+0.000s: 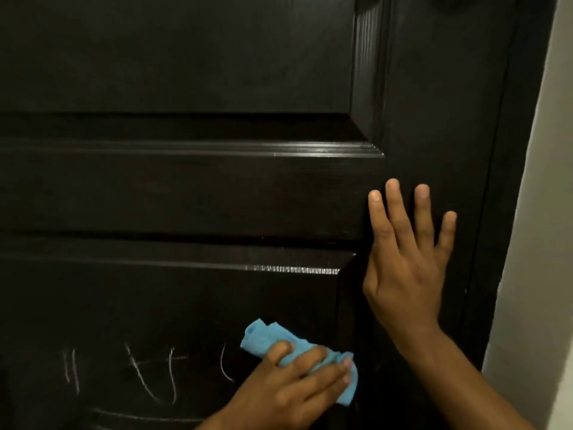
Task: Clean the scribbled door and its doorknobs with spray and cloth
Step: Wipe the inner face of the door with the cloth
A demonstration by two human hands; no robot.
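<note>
A dark brown panelled door [217,197] fills the view. White chalk scribbles [148,373] mark its lower panel at the bottom left. My left hand [297,386] presses a bunched blue cloth [273,339] against that panel, just right of the scribbles. My right hand [406,259] lies flat on the door's right stile, fingers spread and pointing up, holding nothing. A dark round shape at the top right edge may be a doorknob [449,1]; it is mostly cut off. No spray bottle is in view.
A pale wall [539,243] runs down the right side next to the dark door frame [496,181]. Raised mouldings cross the door between its upper and lower panels.
</note>
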